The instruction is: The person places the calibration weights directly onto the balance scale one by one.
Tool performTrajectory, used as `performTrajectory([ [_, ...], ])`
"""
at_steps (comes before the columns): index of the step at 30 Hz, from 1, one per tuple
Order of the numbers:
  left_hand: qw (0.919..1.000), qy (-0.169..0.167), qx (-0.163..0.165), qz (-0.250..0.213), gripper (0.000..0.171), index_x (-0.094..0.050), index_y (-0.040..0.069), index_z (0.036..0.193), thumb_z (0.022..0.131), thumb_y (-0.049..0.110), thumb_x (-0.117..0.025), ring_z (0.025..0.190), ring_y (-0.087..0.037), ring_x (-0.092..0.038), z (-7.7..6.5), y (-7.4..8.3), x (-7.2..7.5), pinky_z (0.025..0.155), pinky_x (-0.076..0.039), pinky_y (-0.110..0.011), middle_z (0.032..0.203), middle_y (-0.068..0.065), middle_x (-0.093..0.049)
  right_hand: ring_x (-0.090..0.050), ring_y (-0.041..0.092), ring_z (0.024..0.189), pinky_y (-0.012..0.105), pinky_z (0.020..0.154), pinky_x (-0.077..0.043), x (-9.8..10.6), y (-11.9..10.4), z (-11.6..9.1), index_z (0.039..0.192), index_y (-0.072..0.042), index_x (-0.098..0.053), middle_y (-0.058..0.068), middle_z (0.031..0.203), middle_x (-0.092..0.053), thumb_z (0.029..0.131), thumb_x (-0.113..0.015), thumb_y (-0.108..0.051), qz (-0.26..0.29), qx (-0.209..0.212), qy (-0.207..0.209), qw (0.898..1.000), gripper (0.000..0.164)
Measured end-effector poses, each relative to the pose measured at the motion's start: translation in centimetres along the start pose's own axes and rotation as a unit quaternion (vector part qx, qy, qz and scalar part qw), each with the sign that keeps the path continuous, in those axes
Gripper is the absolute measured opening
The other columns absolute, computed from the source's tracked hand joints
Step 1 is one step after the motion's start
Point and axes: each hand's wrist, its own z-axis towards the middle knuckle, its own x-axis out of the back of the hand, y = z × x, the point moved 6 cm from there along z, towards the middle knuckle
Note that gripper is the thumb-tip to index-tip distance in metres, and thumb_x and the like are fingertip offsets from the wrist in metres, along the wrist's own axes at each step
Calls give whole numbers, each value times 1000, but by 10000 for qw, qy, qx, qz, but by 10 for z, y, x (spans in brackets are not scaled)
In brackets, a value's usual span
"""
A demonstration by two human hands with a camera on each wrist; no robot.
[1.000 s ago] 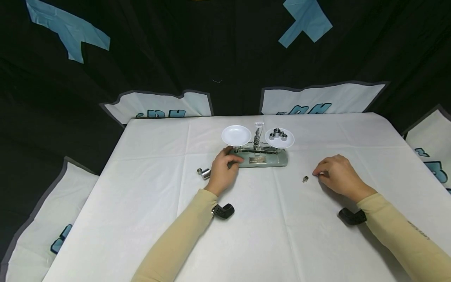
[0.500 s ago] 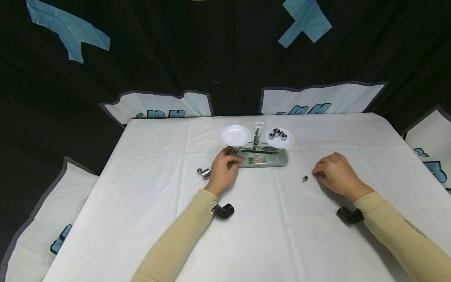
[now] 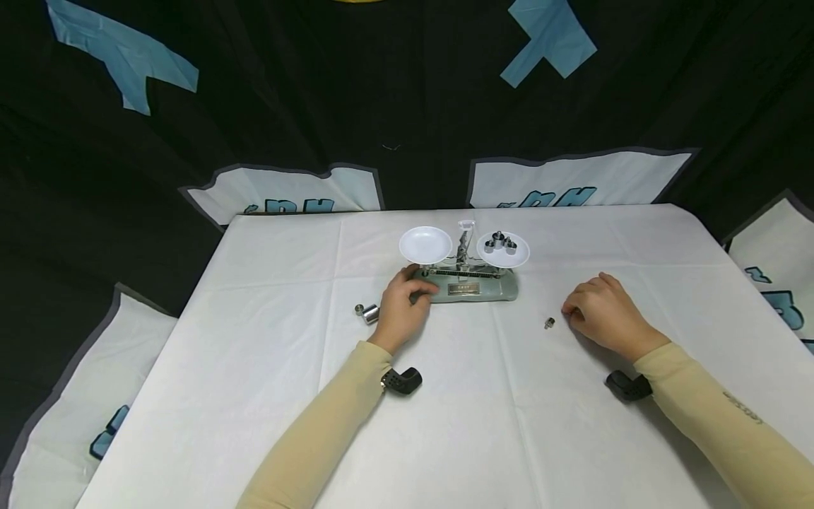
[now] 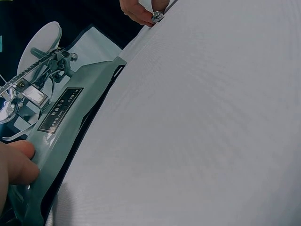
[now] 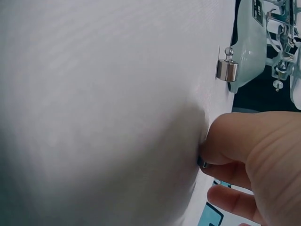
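A green-based balance scale (image 3: pixel 483 286) stands toward the table's far side. My left hand (image 3: pixel 402 309) grips the left end of its base, the thumb (image 4: pixel 23 167) lying on the front face. Several metal weights (image 3: pixel 499 239) sit on the right pan (image 3: pixel 518 258), while the left pan (image 3: pixel 426 245) holds nothing. Right of the scale, my right hand (image 3: pixel 603 314) is down at the tabletop. Between its thumb and finger shows a bit of a small metal weight (image 5: pixel 203 163), mostly hidden by the fingers. Just left of that hand stands another small knobbed weight (image 5: pixel 227 70).
A larger cylindrical weight (image 3: pixel 372 314) lies on its side left of my left wrist, with a smaller weight (image 3: pixel 359 309) beside it. A white cloth (image 3: pixel 458 438) covers the table. Black curtain (image 3: pixel 305 92) hangs behind.
My right hand has shifted very slightly left and away from me, staying low at the table. The left hand, the scale and the weights keep their places.
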Motion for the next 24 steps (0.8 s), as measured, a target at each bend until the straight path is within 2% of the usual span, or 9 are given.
performTrajectory([
  [14,10000,23,-33,2,23,-79,2,96,84,-2,-60,143,-39,-48,1,1,0,123,-35,-50,148,-21,-56,-71,36,89,75,101,-43,0,0,0,88,-3,-80,13,86,-77,75,-79,7,-300,210,76,9993,16],
  [24,10000,6,-13,-37,22,-79,2,97,85,-2,-60,142,-39,-48,0,0,0,123,-35,-51,148,-22,-55,-71,40,89,74,101,-43,0,0,0,90,-1,-80,16,88,-77,79,-76,8,-220,-5,-9,9998,15],
])
